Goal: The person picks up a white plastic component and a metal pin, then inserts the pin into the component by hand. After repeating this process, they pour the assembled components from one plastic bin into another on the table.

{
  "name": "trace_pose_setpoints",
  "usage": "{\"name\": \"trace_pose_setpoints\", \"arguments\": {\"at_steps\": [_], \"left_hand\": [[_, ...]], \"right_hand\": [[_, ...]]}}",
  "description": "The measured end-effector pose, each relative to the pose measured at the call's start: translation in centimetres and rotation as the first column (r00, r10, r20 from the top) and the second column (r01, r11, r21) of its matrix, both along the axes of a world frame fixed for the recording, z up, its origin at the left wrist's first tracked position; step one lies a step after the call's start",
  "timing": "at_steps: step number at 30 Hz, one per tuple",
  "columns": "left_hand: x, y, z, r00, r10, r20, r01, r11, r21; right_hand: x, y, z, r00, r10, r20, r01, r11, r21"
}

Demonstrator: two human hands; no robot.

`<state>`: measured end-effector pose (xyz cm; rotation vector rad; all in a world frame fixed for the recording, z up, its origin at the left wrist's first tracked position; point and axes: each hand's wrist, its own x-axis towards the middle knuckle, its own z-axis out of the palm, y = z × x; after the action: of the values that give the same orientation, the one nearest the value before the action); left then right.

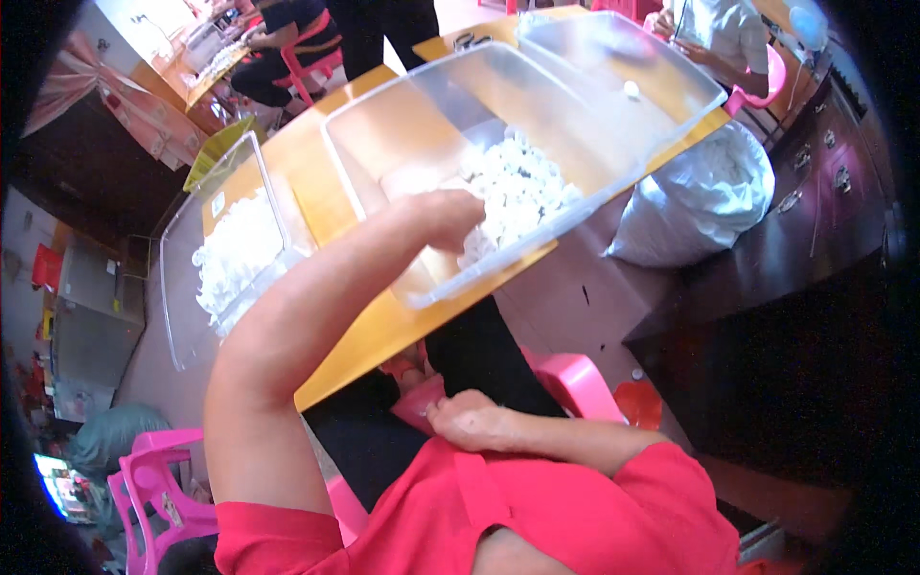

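My left arm reaches over a wide clear plastic tray [335, 144] on the yellow table. My left hand [448, 218] is closed at the near side of a heap of small white pieces [517, 187] in that tray. Its fingertips point down and are hidden, so what they hold does not show. Low in my lap rests my right hand [470, 420], its fingers curled in. They touch a pinkish-red flap [420, 401] that looks like cloth or thin plastic; I cannot tell which. Whether anything else is in that hand is hidden.
A clear bin [172, 278] with white strip-like pieces [238, 251] stands left. Another clear tray [690, 86] lies far right, near scissors [471, 40]. A white sack [704, 196] stands right of the table [383, 350]. Pink chairs [580, 383] and seated people [724, 43] are around.
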<state>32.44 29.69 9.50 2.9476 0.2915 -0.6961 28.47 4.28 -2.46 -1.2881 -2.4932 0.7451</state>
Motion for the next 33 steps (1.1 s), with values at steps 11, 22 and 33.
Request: {"name": "trace_pose_setpoints", "arguments": {"at_steps": [11, 22, 33], "left_hand": [[-0.4, -0.6, -0.3, 0.987, 0.046, -0.156, -0.034, 0.996, 0.079], [-0.7, -0.8, -0.8, 0.989, 0.01, -0.15, -0.003, 0.999, 0.047], [-0.7, -0.1, -0.4, 0.99, -0.034, -0.135, 0.047, 0.994, 0.096]], "right_hand": [[-0.5, 0.0, 0.8, 0.978, 0.155, 0.143, -0.107, 0.949, -0.298], [-0.4, 0.4, 0.9, 0.989, 0.096, 0.113, -0.05, 0.933, -0.358], [-0.1, 0.3, -0.1, 0.996, 0.064, 0.065, -0.057, 0.993, -0.102]]}}
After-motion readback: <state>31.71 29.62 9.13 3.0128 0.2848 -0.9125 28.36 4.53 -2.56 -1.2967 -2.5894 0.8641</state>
